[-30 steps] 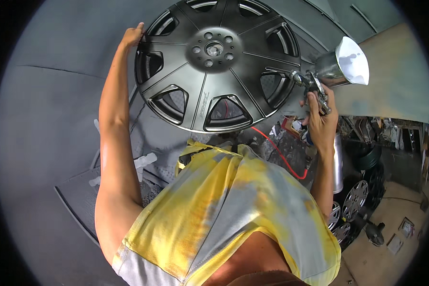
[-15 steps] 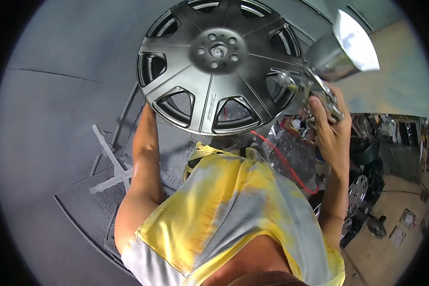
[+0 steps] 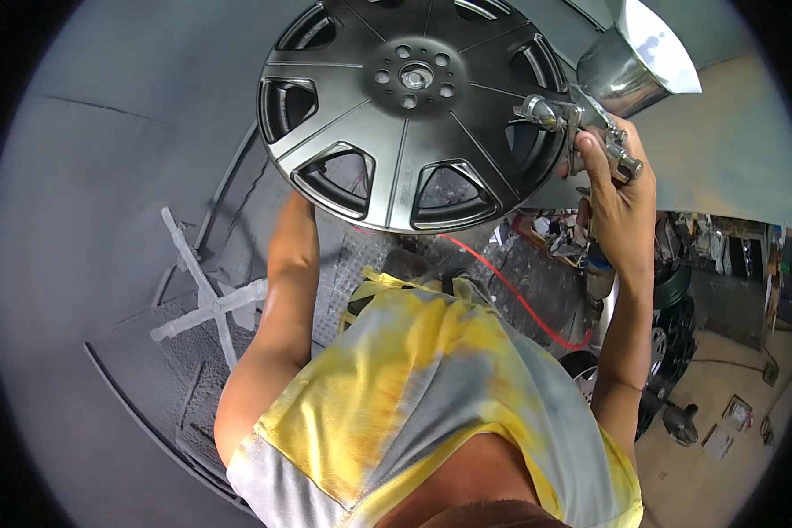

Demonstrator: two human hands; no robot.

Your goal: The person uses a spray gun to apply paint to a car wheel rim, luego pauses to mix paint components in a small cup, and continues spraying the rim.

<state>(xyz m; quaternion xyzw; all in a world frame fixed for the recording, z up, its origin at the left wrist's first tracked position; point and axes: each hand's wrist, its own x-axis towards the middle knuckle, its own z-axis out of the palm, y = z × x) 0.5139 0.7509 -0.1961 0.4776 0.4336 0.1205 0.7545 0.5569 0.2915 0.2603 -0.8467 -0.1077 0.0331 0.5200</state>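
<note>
A dark metallic-grey car wheel rim (image 3: 414, 123) with spokes, openings and several bolt holes is raised in front of my chest. My left forearm (image 3: 292, 255) reaches up beneath its near left edge. The rim hides my left hand, so its fingers and grip do not show. On the right, my right hand (image 3: 620, 189) is closed around a chrome spray gun (image 3: 581, 123) topped by a shiny metal cup (image 3: 638, 66). The gun's nozzle points left, over the right part of the rim's face and close to it.
A grey-coated cross-shaped stand (image 3: 213, 304) is at the lower left. A red hose (image 3: 519, 295) curves across the floor beneath the rim. Cluttered items (image 3: 554, 238) lie beyond my right forearm, with dark wheels (image 3: 673, 339) stacked at the right. Grey walls (image 3: 106, 176) rise on the left.
The rim has shifted slightly right and upward and appears turned; lettering on its near spoke no longer shows. The gun's nozzle has risen a little, and my left forearm has moved right.
</note>
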